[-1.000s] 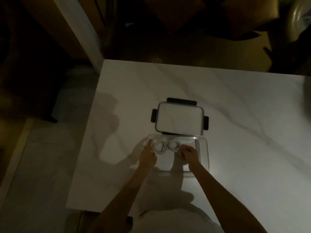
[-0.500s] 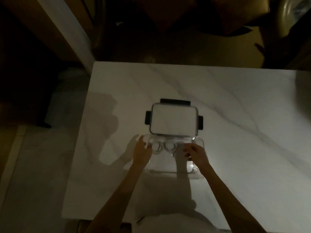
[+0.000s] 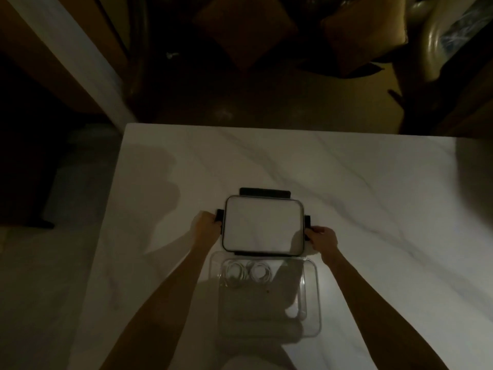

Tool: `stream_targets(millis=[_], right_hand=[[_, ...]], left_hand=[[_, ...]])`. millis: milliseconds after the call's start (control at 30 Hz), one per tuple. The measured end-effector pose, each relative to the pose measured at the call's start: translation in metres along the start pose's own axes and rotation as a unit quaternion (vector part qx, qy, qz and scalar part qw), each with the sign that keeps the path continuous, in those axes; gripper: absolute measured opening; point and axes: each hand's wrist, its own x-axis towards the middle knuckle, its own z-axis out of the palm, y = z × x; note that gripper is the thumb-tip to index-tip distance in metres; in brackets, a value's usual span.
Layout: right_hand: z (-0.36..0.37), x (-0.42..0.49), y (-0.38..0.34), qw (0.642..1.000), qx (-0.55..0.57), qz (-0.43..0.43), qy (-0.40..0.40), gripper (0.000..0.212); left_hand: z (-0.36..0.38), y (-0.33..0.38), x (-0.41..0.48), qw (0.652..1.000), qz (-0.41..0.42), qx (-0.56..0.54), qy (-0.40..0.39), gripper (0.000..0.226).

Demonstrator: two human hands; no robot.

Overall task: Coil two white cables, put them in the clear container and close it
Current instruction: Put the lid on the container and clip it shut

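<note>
From the head camera, we look down on a white marble table [image 3: 346,182] in dim light. Our left hand [image 3: 204,227] has its fingers curled around the black latch on the lid's [image 3: 262,227] left edge, and our right hand [image 3: 321,237] pinches the latch on its right edge. We judge that holding both short sides lets us lift the lid level and carry it squarely over the box. The lid lies flat, just beyond the clear container [image 3: 310,303], their near edges touching or overlapping; we cannot tell which. Two coiled white cables [image 3: 248,272] sit side by side inside the container at its far end, below the rim, so nothing should block the seal. Coiling and packing look done; closing remains.
</note>
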Motion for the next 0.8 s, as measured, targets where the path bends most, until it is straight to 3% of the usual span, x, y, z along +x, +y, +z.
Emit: stream_targets(millis=[133, 200, 267, 333, 400, 467, 500, 533, 567, 633, 667, 733, 800], right_hand=[[0.001, 0.004, -0.010, 1.000, 0.013, 0.014, -0.014, 0.035], [-0.006, 0.007, -0.020, 0.995, 0.081, 0.053, -0.028, 0.035], [-0.015, 0.005, -0.034, 0.969, 0.222, 0.091, -0.062, 0.025], [-0.029, -0.007, -0.055, 0.921, 0.363, 0.076, -0.119, 0.017], [-0.044, -0.024, -0.074, 0.847, 0.496, 0.045, -0.187, 0.026], [-0.060, -0.042, -0.084, 0.771, 0.590, 0.044, -0.237, 0.028], [-0.067, -0.052, -0.088, 0.751, 0.608, 0.040, -0.256, 0.026], [-0.073, -0.062, -0.090, 0.760, 0.591, 0.026, -0.268, 0.026], [-0.078, -0.070, -0.090, 0.800, 0.537, -0.006, -0.269, 0.026], [-0.081, -0.084, -0.083, 0.903, 0.363, -0.100, -0.208, 0.022], [-0.081, -0.091, -0.075, 0.931, 0.298, -0.130, -0.167, 0.029], [-0.080, -0.106, -0.055, 0.948, 0.254, -0.133, -0.136, 0.043], [-0.079, -0.122, -0.037, 0.958, 0.228, -0.129, -0.113, 0.040]], left_hand=[[-0.006, 0.001, 0.006, 0.999, -0.015, 0.010, -0.051, 0.012], [-0.020, 0.011, 0.001, 0.990, -0.062, -0.100, -0.076, 0.010], [-0.036, 0.030, -0.011, 0.947, -0.087, -0.297, -0.082, 0.019], [-0.054, 0.047, -0.020, 0.890, -0.043, -0.449, -0.076, 0.021], [-0.074, 0.059, -0.032, 0.850, 0.011, -0.519, -0.088, 0.022], [-0.090, 0.068, -0.047, 0.833, 0.016, -0.545, -0.096, 0.019], [-0.094, 0.070, -0.055, 0.834, 0.018, -0.541, -0.107, 0.022], [-0.097, 0.072, -0.062, 0.850, 0.021, -0.515, -0.105, 0.021], [-0.098, 0.072, -0.070, 0.868, 0.033, -0.488, -0.088, 0.015], [-0.095, 0.062, -0.082, 0.882, 0.066, -0.464, -0.053, 0.039], [-0.093, 0.057, -0.090, 0.884, 0.057, -0.461, -0.052, 0.054], [-0.087, 0.046, -0.111, 0.895, 0.026, -0.445, -0.036, 0.063], [-0.080, 0.035, -0.129, 0.915, 0.018, -0.403, -0.012, 0.044]])
